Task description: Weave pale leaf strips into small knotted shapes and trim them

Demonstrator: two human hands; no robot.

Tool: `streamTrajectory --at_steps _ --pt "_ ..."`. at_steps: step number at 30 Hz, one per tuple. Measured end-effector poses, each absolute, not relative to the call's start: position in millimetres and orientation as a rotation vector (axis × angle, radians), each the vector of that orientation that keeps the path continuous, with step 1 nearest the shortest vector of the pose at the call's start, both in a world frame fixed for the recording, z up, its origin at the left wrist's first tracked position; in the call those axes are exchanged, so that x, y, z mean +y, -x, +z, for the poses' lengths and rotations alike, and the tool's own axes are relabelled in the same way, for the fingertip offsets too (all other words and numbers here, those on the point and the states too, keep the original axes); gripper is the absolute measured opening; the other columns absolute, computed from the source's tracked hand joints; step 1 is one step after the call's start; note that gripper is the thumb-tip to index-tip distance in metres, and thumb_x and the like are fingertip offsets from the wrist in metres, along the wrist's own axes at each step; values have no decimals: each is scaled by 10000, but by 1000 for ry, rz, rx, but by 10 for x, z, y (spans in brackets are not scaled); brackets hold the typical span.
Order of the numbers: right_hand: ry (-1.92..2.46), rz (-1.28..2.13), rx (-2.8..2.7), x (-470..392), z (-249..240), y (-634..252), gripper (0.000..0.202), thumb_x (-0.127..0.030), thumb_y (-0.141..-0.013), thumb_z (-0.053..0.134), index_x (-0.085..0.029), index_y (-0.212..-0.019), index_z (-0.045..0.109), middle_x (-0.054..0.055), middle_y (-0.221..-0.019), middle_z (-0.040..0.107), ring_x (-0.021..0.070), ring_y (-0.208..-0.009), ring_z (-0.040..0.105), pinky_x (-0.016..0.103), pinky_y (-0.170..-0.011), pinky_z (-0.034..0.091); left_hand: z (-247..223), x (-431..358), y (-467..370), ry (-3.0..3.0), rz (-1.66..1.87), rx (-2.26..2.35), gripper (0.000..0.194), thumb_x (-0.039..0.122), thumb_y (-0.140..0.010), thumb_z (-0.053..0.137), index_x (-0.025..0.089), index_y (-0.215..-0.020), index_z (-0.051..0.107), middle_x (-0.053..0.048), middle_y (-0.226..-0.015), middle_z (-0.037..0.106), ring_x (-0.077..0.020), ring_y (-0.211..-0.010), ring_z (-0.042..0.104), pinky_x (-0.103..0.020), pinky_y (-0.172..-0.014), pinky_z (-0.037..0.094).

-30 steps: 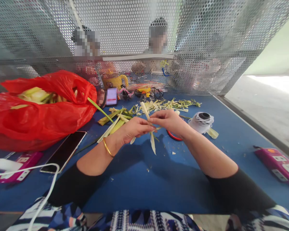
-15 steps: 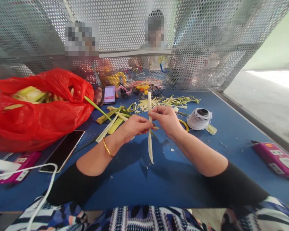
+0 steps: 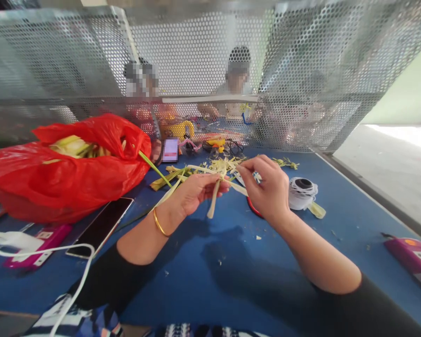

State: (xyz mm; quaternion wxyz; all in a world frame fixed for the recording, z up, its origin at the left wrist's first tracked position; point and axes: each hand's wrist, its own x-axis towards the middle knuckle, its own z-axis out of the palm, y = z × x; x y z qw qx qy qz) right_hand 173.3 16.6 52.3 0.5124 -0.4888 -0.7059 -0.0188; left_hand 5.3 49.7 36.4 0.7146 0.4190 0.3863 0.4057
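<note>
Pinching crossed pale husk strips (image 3: 214,200) over the blue tabletop (image 3: 185,290), the bare left hand (image 3: 196,193) holds work seemingly begun but loose-ended, while I cannot tell whether the bent right hand (image 3: 269,187) grips one, and more pale-green husks (image 3: 70,146) lie in the red plastic bag (image 3: 66,187) at left

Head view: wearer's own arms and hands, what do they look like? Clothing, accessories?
Left hand and right hand are ungloved. A slim gold-coloured bangle rings the left wrist; none shows on the right. Plain black sleeves end around the elbows, leaving both forearms uncovered. Blue, white and dark patterned clothing shows below the left sleeve.
</note>
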Motion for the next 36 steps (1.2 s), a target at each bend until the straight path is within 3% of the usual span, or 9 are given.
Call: streamTrajectory --at_steps 3,6,10,17,22,28,34,36 --pt "1265 36 -1888 91 491 -1652 281 -319 -902 557 -207 -663 653 12 -658 616 143 -618 537 282 -623 359 399 506 -46 -873 1004 767 91 128 -787 682 128 -774 773 -86 -792 765 -143 -759 698 -245 -764 526" --pt "1406 130 -1940 117 347 -1556 262 -361 -873 610 -202 -670 658 18 -721 654 133 -596 525 272 -592 330 389 486 -69 -895 1039 729 102 109 -721 734 136 -803 788 -79 -808 772 -146 -774 697 -234 -748 516" --pt "1419 157 -1901 172 219 -1498 275 -324 -873 576 -202 -627 594 19 -669 635 143 -609 519 271 -610 328 340 466 -102 -890 1079 700 163 161 -619 825 153 -779 800 -72 -805 777 -138 -760 678 -234 -746 506" --pt "1289 300 -1886 131 257 -1493 268 -279 -875 494 -215 -616 525 4 -638 594 142 -605 491 259 -607 350 307 503 -94 -979 1106 694 272 282 -501 902 153 -711 788 -75 -786 773 -192 -845 689 -323 -903 484" --pt "1220 334 -1938 131 262 -1494 227 -222 -822 496 -221 -598 460 13 -683 593 152 -671 516 260 -642 373 332 480 -87 -1030 1146 700 222 299 -520 879 166 -656 764 -72 -816 774 -246 -961 689 -364 -934 482" --pt "1185 343 -2055 132 280 -1506 196 -165 -806 485 -217 -619 461 25 -782 605 150 -707 530 266 -683 394 344 472 -83 -1025 1159 726 138 213 -598 832 163 -703 757 -44 -830 758 -206 -960 672 -329 -907 493" --pt "1270 160 -2060 85 352 -1541 267 -316 -931 502 -221 -685 540 25 -748 623 155 -658 537 272 -624 355 375 501 -41 -927 1124 809 62 121 -696 757 122 -758 754 -52 -794 737 -140 -782 664 -269 -805 513" --pt "1280 12 -1952 103 393 -1593 221 -335 -940 514 -223 -766 592 50 -807 665 182 -729 584 286 -660 377 416 492 -25 -906 1088 808 62 87 -718 721 109 -767 751 -57 -768 730 -129 -736 662 -257 -777 519"
